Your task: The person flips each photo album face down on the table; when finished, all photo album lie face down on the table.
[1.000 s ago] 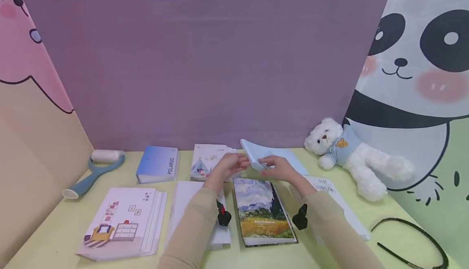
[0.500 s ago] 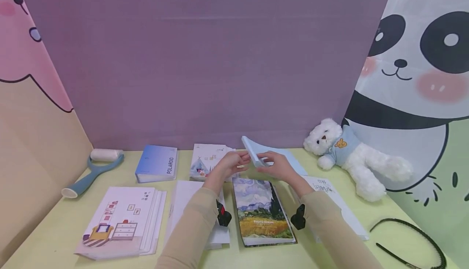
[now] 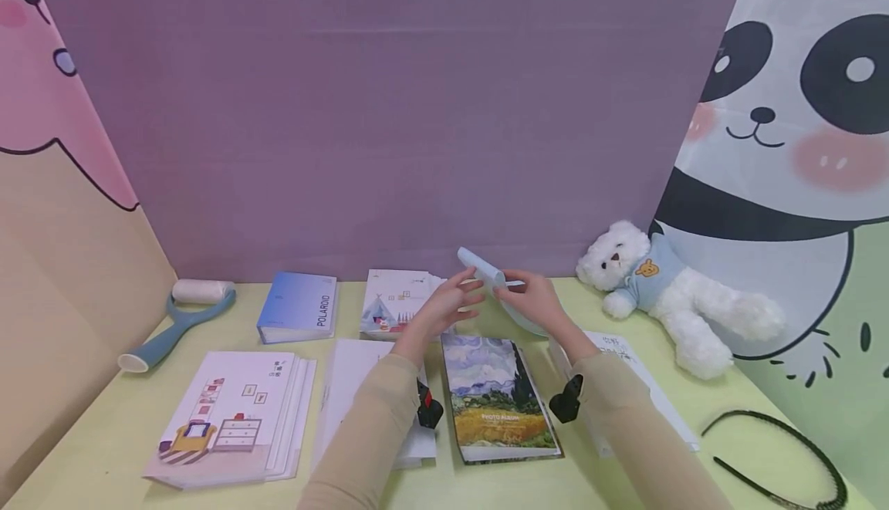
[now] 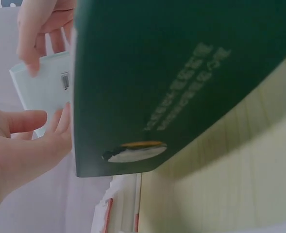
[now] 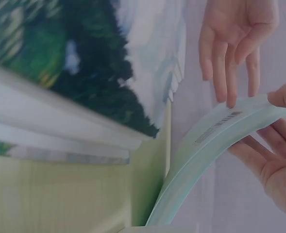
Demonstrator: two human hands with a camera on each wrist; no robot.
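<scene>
My right hand pinches the edge of a light-blue soft-covered booklet, thumb on one face and fingers on the other. The booklet bends in a curve down toward the table, and a barcode shows on its cover in the right wrist view. My left hand is at the booklet's left side, fingers spread and fairly straight, fingertips right at the cover. Below the hands lies a photo album with a painted landscape cover; its dark green side fills much of the left wrist view.
At the back left are a blue Polaroid album and a tent-print album. White albums lie at front left, under my left arm and under my right arm. Around them are a lint roller, teddy bear and black headband.
The light-blue booklet has risen and tilted up, its flat part coming off the table at the back right and bending downward. Both hands have risen slightly; the left fingers have spread.
</scene>
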